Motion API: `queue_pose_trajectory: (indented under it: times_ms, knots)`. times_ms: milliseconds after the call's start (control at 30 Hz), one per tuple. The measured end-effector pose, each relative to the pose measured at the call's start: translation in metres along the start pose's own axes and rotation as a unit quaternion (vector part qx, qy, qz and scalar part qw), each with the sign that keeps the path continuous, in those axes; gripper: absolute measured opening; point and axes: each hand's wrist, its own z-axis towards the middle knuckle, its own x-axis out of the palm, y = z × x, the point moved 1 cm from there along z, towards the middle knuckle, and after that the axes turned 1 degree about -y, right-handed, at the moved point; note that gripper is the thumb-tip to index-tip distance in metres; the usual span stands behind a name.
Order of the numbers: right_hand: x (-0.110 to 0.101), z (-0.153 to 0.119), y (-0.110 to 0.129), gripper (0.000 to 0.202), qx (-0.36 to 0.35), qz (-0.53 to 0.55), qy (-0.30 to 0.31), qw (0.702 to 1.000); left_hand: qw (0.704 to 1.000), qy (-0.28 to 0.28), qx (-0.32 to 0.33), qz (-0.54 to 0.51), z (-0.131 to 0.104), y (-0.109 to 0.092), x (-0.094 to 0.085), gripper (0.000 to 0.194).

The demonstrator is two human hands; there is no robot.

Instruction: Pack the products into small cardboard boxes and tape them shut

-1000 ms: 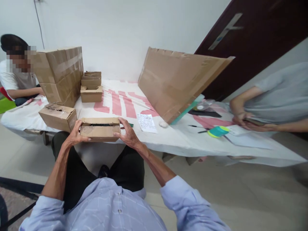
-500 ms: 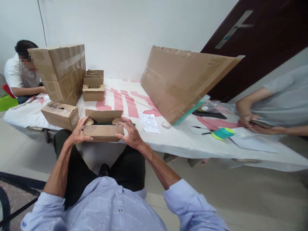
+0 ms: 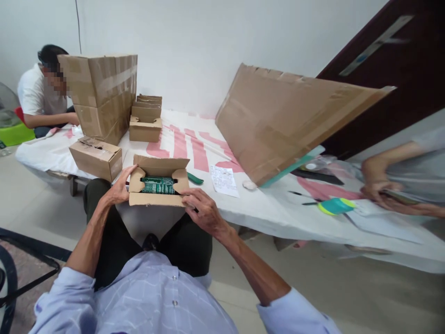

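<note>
A small cardboard box (image 3: 160,163) lies at the table's front edge with its flaps folded out. Inside it shows a green printed item (image 3: 158,185), which looks like a packaged product with pale lettering. My left hand (image 3: 118,188) grips the box's left end, thumb near the upper flap. On the right, my right hand (image 3: 205,209) holds the box's front right corner, fingers bent over the flap. Just behind that corner lies a green curved object (image 3: 195,178), partly hidden by the box.
A closed carton (image 3: 95,157) stands left, before a tall taped box (image 3: 107,99) and open small boxes (image 3: 145,132). A printed paper (image 3: 224,180) lies right of my box. A large cardboard panel (image 3: 278,125) leans behind. People sit at both ends.
The box's front flap has folded down toward me, showing the green item inside. My right hand has moved lower to the front corner. The view has shifted slightly.
</note>
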Motion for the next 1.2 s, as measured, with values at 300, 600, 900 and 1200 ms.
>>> queue_pose_trajectory:
  times_ms: [300, 600, 900, 1200]
  knots:
    - [0.004, 0.038, -0.062, 0.033, 0.309, 0.169, -0.077, 0.933, 0.999, -0.021, -0.001, -0.035, 0.013, -0.003, 0.018, 0.132]
    - [0.004, 0.029, -0.09, 0.046, 0.34, 0.185, -0.094, 0.917, 0.997, -0.017, 0.032, -0.062, 0.014, -0.017, 0.028, 0.119]
    - [0.021, 0.046, -0.086, 0.019, 0.211, 0.009, -0.062, 0.975, 0.999, -0.002, 0.004, -0.044, 0.018, -0.001, 0.018, 0.112]
    - [0.01, 0.054, -0.09, 0.046, 0.264, 0.061, -0.076, 0.96, 0.998, 0.0, -0.016, -0.056, 0.026, -0.003, 0.01, 0.116]
